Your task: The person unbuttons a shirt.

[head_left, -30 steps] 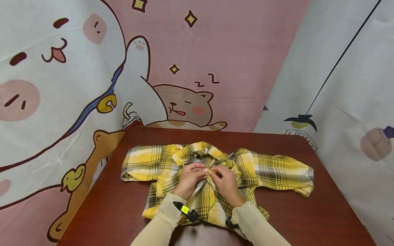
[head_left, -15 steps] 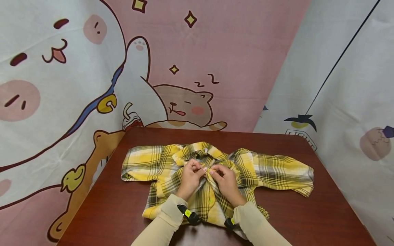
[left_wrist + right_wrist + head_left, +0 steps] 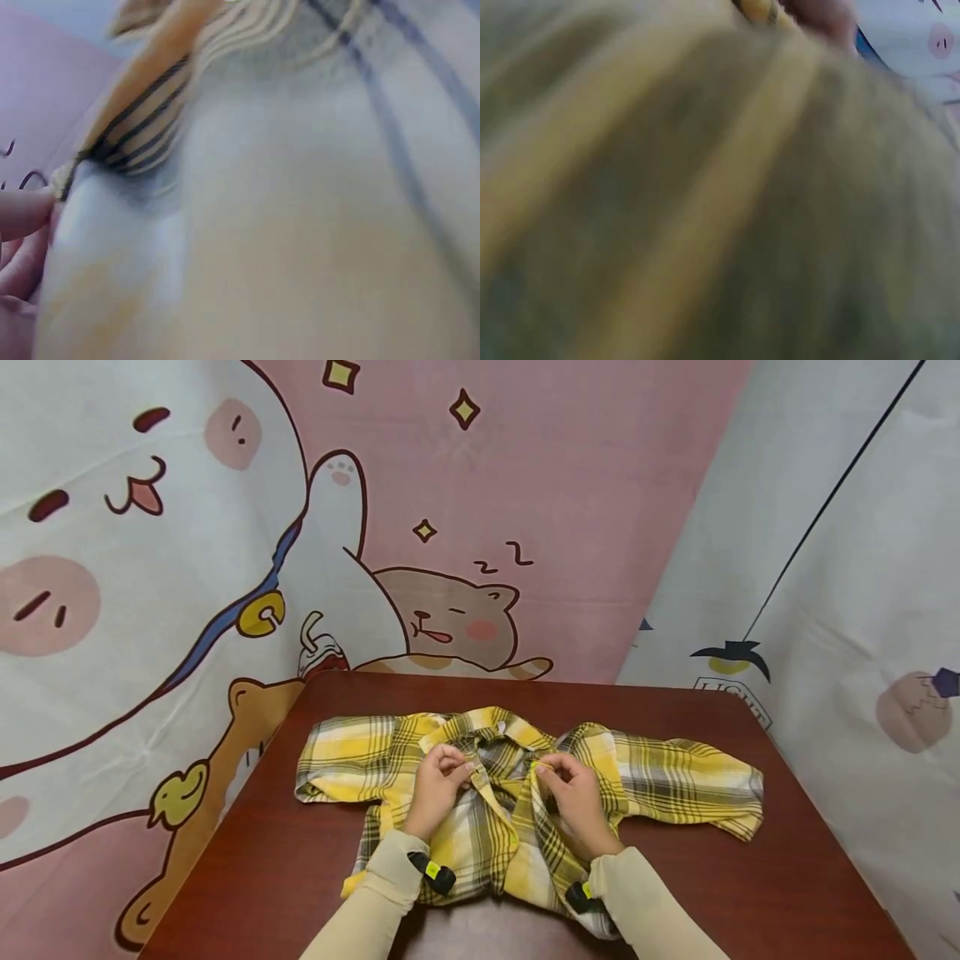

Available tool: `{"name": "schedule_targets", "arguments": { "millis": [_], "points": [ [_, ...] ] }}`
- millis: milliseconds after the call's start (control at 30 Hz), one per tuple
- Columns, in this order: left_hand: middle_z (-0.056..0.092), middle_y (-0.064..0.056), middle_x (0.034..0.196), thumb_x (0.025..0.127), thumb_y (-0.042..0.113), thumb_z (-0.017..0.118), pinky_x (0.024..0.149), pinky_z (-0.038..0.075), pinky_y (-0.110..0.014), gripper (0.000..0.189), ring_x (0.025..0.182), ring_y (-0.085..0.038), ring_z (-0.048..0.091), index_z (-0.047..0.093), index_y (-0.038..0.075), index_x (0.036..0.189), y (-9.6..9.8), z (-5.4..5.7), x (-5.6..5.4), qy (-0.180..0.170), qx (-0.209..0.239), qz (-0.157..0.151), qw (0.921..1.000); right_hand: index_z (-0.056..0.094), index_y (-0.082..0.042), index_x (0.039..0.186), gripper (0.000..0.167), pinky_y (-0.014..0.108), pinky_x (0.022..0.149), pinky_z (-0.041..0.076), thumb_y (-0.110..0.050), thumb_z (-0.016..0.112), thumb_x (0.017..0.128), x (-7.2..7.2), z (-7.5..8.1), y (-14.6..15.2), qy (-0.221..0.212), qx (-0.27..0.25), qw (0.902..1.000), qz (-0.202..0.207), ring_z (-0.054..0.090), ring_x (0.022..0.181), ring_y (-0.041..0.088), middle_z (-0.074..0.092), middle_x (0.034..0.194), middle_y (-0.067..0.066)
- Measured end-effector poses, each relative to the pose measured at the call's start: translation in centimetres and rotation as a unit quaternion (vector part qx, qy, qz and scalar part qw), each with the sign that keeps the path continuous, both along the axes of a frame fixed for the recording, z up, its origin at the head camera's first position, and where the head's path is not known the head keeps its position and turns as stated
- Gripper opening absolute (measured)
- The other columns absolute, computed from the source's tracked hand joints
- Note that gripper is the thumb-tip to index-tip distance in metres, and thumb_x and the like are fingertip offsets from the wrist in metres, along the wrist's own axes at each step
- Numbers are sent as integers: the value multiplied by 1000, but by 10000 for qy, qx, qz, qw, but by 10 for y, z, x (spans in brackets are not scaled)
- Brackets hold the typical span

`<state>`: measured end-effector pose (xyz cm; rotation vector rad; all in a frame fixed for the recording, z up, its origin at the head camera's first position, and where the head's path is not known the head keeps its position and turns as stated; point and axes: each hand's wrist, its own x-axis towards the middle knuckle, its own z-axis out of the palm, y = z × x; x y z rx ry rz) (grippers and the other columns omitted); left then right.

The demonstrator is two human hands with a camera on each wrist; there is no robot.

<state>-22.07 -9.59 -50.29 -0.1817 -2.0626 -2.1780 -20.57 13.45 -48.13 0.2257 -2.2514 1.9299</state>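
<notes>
A yellow, white and black plaid shirt [image 3: 480, 852] lies spread on the table, its collar toward the far side and both sleeves stretched outward. My left hand [image 3: 437, 789] pinches the left front edge between thumb and fingers and holds it raised. On the other side, my right hand [image 3: 576, 793] pinches the opposite front edge near a yellow-green button. Between the hands the front stands parted in a V below the collar, while lower down the two edges meet close to another button [image 3: 513, 840]. Blurred plaid cloth [image 3: 262, 225] fills most of the left wrist view, with fingertips [image 3: 26, 214] gripping its edge.
The dark red-brown table [image 3: 750, 893] extends around the shirt on all sides. Behind it and along both sides hangs a cartoon-printed cloth backdrop [image 3: 585, 527]. The right sleeve [image 3: 690, 781] reaches toward the table's right side.
The hands were together at the middle of the shirt front. They have moved apart, left hand leftward and right hand rightward, drawing the two front edges open.
</notes>
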Motion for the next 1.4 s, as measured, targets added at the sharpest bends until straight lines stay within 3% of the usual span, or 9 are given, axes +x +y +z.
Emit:
{"name": "schedule_targets", "arguments": {
  "millis": [200,467,600,700,900,1000,1133,1300,1400],
  "points": [
    [67,-17,82,88,-1,70,57,53,-31,14,66,-24,64,58,-3,96,-21,8,-8,-214,-464,654,9966,71,-3,95,14,29,49,43,-16,70,92,-9,-5,33,-172,441,9966,-677,51,55,23,59,72,16],
    [65,-13,79,87,-3,70,54,49,-32,11,68,-36,60,59,-1,89,-26,25,-20,-73,-471,1433,9885,70,-3,97,14,30,50,43,-17,68,94,-15,0,56,28,634,9939,-901,53,61,35,59,75,20],
    [64,-8,76,87,3,72,55,47,-31,10,66,-28,60,62,5,86,-28,26,-20,-129,-1259,1478,9809,70,-8,93,11,30,51,44,-19,68,94,-14,-5,60,-273,1068,9901,-868,54,62,33,60,75,17],
    [62,-2,73,88,5,70,54,45,-31,8,60,-19,56,64,9,85,-30,21,-18,-361,-2468,1156,9615,70,-8,92,9,33,54,45,-17,67,94,-14,-15,64,-715,1702,9815,-502,53,62,27,62,79,10],
    [64,3,74,87,9,66,43,39,-30,10,48,-12,48,70,14,95,-20,24,-6,-245,-4301,775,8991,70,-5,102,13,35,58,44,-11,65,92,-14,-15,67,-1017,2336,9670,-62,51,66,19,65,99,10],
    [62,4,69,90,10,64,38,32,-27,19,41,-10,41,69,14,109,-6,32,-1,84,-4376,434,8981,69,-5,113,22,33,53,42,-7,62,92,-12,1,63,-671,2455,9667,-271,49,61,18,64,108,12],
    [53,3,57,95,11,61,37,32,-26,32,39,-9,37,63,15,127,16,37,4,262,-4233,-779,9022,68,-6,116,27,31,46,37,-1,61,91,-7,22,47,31,2491,9665,-612,42,52,17,64,103,12],
    [70,-2,83,98,14,57,65,51,-31,29,63,-11,60,67,15,125,33,28,11,383,-4657,-1765,8663,68,-9,114,27,29,43,40,2,60,92,2,29,11,432,1972,9792,-211,45,49,12,66,99,9],
    [68,2,81,96,14,57,66,50,-30,19,67,-12,60,75,12,92,37,22,13,374,-4690,-1826,8633,68,-9,116,27,30,42,43,2,57,95,8,23,-10,170,1666,9853,336,49,46,14,67,100,8]
  ]
}}
